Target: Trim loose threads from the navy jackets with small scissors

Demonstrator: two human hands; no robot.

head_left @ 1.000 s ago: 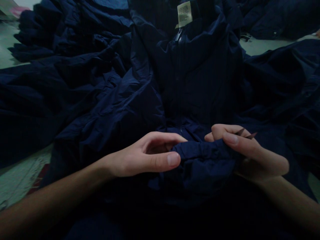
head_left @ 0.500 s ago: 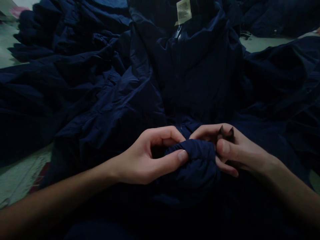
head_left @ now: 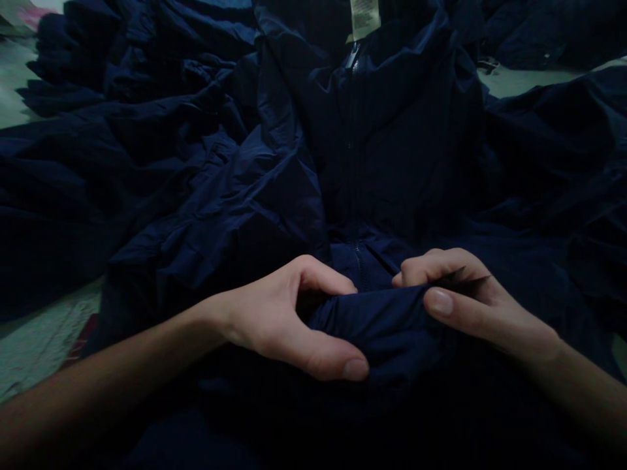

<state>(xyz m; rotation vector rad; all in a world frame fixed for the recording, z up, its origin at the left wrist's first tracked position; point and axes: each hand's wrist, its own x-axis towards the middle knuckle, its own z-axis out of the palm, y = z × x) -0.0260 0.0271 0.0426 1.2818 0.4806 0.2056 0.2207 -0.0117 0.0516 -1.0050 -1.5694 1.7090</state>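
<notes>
The left hand (head_left: pixel 279 313) and the right hand (head_left: pixel 482 307) are both clenched on a gathered fold of navy nylon (head_left: pixel 382 329), which lies between the two grips and touches both. The fold belongs to a navy zip jacket (head_left: pixel 392 163), though the dim light hides which part of the garment it is. The left grip has its thumb under the fold and its fingers curled over the top edge. The right grip pinches the fold between thumb and fingers, and the dark pointed tips of small blades (head_left: pixel 463 281) stick out just above it; the rest of that tool is hidden in the hand. Ahead of the grips, the jacket's zip (head_left: pixel 353 156) runs up to a pale care label (head_left: pixel 365 16) at the collar. Left of the left grip, crumpled navy garments (head_left: pixel 98 78) are heaped on a pale floor (head_left: pixel 29 326), with a strip of red patterned mat (head_left: pixel 81 339) beside the forearm. More navy garments (head_left: pixel 548 130) lie right of the right grip.
</notes>
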